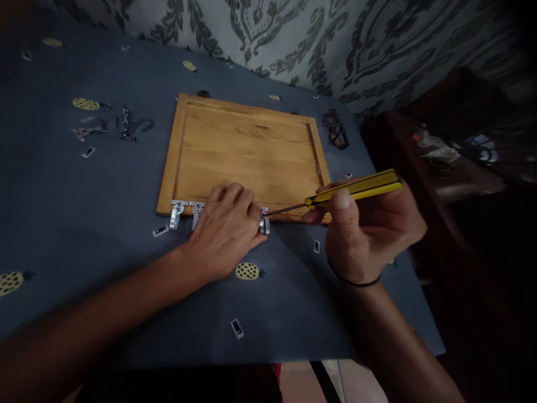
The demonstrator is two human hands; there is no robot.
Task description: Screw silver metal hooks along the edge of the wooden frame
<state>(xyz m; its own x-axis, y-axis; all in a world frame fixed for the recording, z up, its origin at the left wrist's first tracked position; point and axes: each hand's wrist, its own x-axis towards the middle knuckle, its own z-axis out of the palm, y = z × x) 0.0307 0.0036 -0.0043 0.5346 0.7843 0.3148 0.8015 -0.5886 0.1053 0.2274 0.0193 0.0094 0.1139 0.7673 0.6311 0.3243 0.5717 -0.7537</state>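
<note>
A wooden panel (247,148) with a raised frame lies flat on a blue cloth. Metal hinges (176,216) sit along its near edge, several parts catching the light. My left hand (229,229) rests over that edge with bent fingers, closed about a hinge (264,225) that shows just past the fingertips. What lies under the palm is hidden. In my closed right hand (361,229) is a screwdriver (354,188) with a yellow and black handle. Its thin shaft slants left, the tip at the hinge beside my left fingers.
The blue tablecloth (126,313) has printed pineapples and small labels. Small metal pieces (130,127) lie at the left. A dark object (339,140), partly pixelated, is beyond the panel's right side. Patterned fabric (268,33) rises behind. Dark furniture (436,162) with clutter stands at right.
</note>
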